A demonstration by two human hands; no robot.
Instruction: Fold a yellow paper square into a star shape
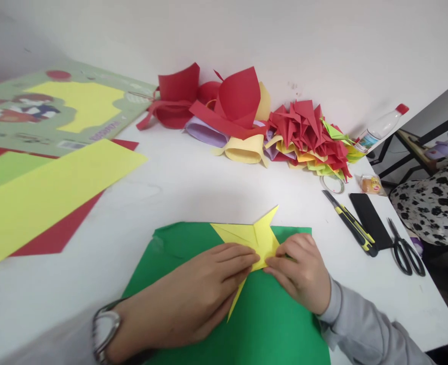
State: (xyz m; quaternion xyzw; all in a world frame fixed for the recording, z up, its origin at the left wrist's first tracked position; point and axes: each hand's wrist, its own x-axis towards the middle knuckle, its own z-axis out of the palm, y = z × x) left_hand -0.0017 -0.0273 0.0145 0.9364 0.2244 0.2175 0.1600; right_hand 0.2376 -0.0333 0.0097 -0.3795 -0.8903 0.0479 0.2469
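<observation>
A folded yellow paper piece (257, 238) with pointed tips lies on a green sheet (269, 324) on the white table (193, 187). My left hand (193, 296), with a watch on the wrist, lies over the yellow piece's left side, fingers together and pressing it flat. My right hand (300, 271), in a grey sleeve, pinches the piece's right edge with curled fingers. Part of the yellow paper is hidden under both hands.
Yellow, red and green sheets (44, 197) and a printed paper pack (60, 109) lie at left. Folded paper shapes (307, 137) and curled paper (227, 111) pile by the wall. A bottle (381, 126), tape roll (332, 183), utility knife (351, 224), black phone (370, 220) and scissors (406, 248) sit at right.
</observation>
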